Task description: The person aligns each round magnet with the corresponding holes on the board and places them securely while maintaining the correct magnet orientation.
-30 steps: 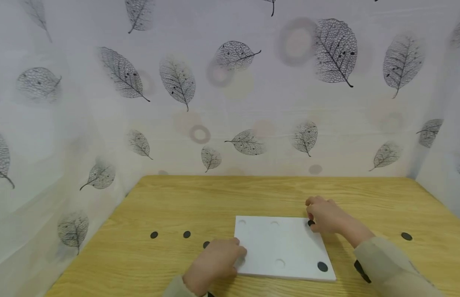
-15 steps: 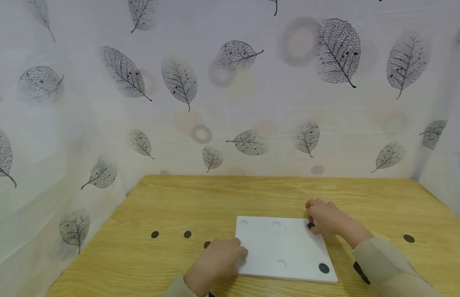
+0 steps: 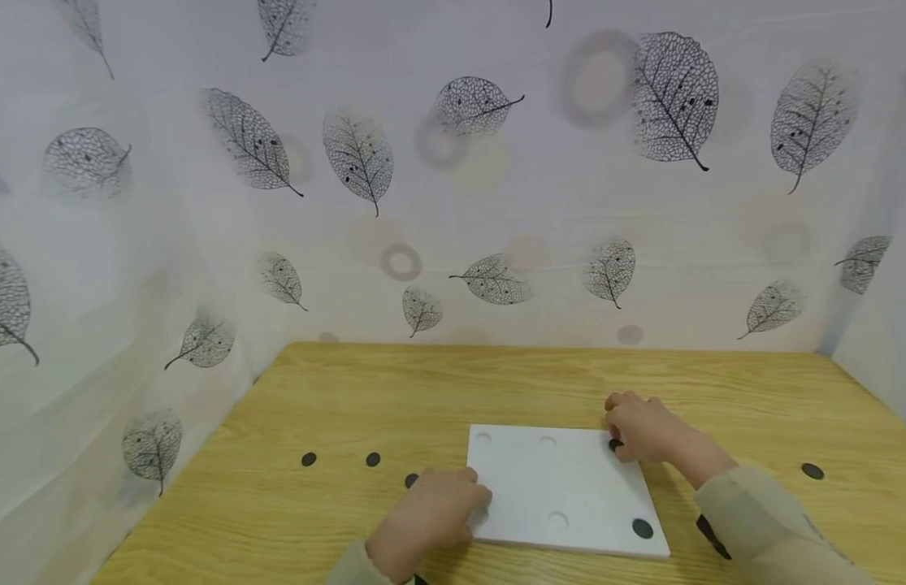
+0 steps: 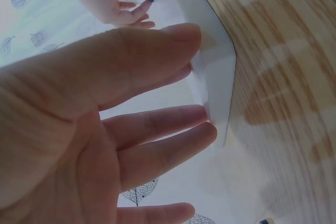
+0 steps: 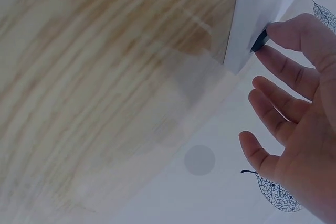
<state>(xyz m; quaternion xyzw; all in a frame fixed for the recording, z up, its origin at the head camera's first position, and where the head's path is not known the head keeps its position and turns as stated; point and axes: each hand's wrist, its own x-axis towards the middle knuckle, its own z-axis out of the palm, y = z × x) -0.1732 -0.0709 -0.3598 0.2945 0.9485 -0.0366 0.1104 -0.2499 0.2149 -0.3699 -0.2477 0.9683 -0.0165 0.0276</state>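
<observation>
At the far right corner of the white board [image 3: 555, 487], I saw the right hand [image 3: 646, 431] pinching a black disc [image 3: 616, 446]; at the board's left edge the left hand [image 3: 434, 509] rested, fingers loosely extended.

The left hand [image 3: 435, 510] touches the left edge of the white board [image 3: 555, 483], fingers [image 4: 168, 153] almost straight. At the board's far right corner, the right hand [image 3: 646, 429] makes a pinch with thumb [image 5: 296, 31] and forefinger [image 5: 287, 70].
</observation>
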